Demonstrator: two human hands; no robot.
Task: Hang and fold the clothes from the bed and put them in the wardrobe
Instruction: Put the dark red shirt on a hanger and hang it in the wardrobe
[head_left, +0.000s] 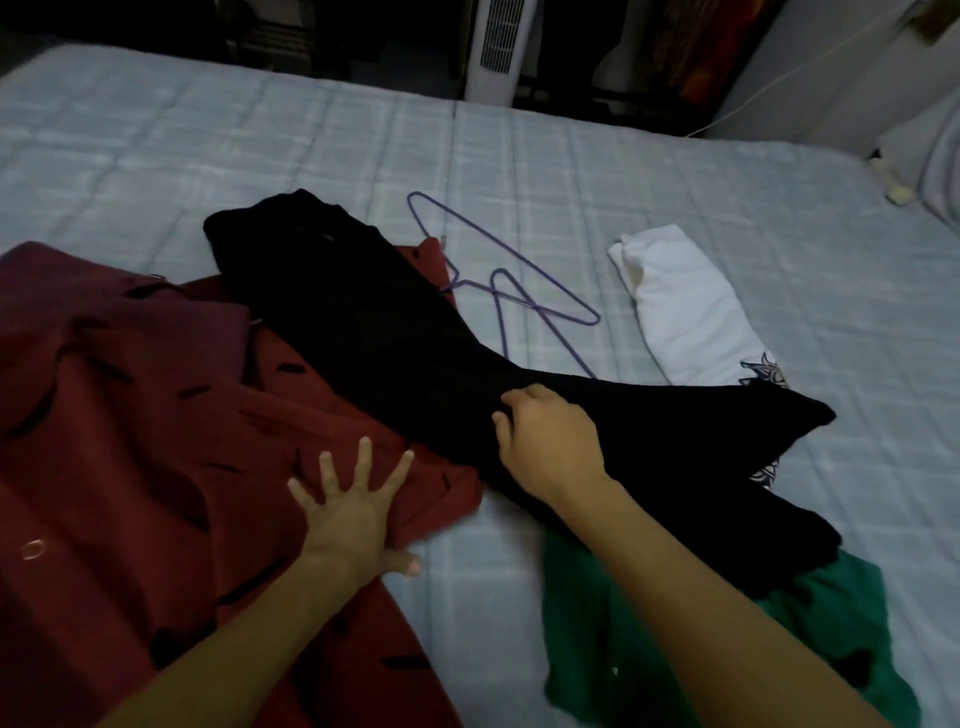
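Widest of all: the bed (675, 171), covered in a pale checked quilt and carrying every piece of clothing in view. Nothing hung yet, nothing in the wardrobe.

Next in size, on the left: a maroon shirt (130, 415) with dark dash marks, spread loose and rumpled. Laid slantwise over its right corner, a long black garment (363, 322) (trousers perhaps, too dark to say), running from mid-bed down to the right. Lower end draped over a green garment (597, 649) at the near edge and overlapping the printed end of a folded white T-shirt (685, 312). Just beside the black cloth and partly tucked under it: purple wire hangers (519, 301), crossed over one another.

Smallest, the hands. Left hand (348, 519) flat on the maroon shirt near its edge, fingers spread wide, pressing the cloth down. Right hand (550, 447) on the middle of the black garment, fingers curled into the fabric at its upper edge, apparently pinching up a fold.

Judging by the drape: soft, limp and light, nothing stiff or fragile. Likely to sag and double over if lifted from the middle. Better taken at one end, both corners at once, then shaken flat before folding. Worth minding the hangers underneath, easy to snag and drag along.
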